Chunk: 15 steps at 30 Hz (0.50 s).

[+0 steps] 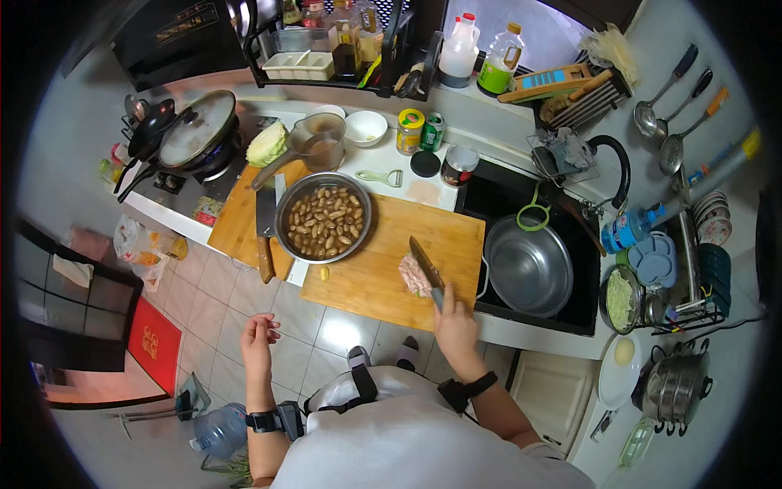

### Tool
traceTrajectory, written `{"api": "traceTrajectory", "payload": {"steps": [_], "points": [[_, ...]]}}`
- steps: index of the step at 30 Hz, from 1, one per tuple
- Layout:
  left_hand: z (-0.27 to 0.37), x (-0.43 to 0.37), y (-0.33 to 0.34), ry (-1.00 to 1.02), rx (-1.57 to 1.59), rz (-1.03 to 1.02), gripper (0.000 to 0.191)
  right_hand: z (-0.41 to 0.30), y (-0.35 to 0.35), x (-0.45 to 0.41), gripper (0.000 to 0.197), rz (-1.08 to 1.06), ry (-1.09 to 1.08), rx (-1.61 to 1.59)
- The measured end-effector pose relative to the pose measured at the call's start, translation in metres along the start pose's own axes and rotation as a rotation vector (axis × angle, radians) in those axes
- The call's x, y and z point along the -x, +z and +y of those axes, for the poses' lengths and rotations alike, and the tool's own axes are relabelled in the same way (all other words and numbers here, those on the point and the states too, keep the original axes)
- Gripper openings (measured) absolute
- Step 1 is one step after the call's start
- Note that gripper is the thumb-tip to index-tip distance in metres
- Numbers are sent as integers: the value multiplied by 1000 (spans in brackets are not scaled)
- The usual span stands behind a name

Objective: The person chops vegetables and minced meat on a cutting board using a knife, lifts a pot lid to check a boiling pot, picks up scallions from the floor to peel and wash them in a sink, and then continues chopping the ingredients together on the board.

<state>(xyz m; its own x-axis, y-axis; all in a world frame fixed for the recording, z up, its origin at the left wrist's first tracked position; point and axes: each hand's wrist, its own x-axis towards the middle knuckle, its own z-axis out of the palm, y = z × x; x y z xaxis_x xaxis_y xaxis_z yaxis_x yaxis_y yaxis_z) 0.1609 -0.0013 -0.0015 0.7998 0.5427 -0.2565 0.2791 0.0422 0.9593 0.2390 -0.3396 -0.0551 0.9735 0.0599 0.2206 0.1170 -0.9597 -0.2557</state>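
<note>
My right hand [455, 324] grips the grey handle of a kitchen knife [426, 263]. Its blade lies across a small mound of pale pink minced meat [413, 276] on the right part of a bamboo cutting board [366, 287]. Over the floor, short of the counter edge, my left hand [261, 335] hangs with loosely bent fingers and nothing in it. A metal bowl [324, 253] of peanuts in their shells [327, 221] in brownish liquid rests towards the board's left end. Near the board's front edge sits a small yellow piece of food [325, 273].
Left of the bowl, a cleaver [266, 235] lies on a second cutting board [235, 208]. A lidded pan [198, 131] stands over a lit gas burner. Behind are a cabbage piece [269, 143], a jug [317, 143] and a peeler [382, 177]. The black sink [583, 293] holds a metal basin [528, 269].
</note>
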Motion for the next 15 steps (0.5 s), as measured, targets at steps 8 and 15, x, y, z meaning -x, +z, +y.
{"api": "traceTrajectory", "payload": {"steps": [8,15], "points": [[-21,10,-25,-44,24,97,22,21,10,6,55,-87,-276,30],[-17,9,-31,-50,28,139,22,16,-30,-10,45,135,10,-636]]}}
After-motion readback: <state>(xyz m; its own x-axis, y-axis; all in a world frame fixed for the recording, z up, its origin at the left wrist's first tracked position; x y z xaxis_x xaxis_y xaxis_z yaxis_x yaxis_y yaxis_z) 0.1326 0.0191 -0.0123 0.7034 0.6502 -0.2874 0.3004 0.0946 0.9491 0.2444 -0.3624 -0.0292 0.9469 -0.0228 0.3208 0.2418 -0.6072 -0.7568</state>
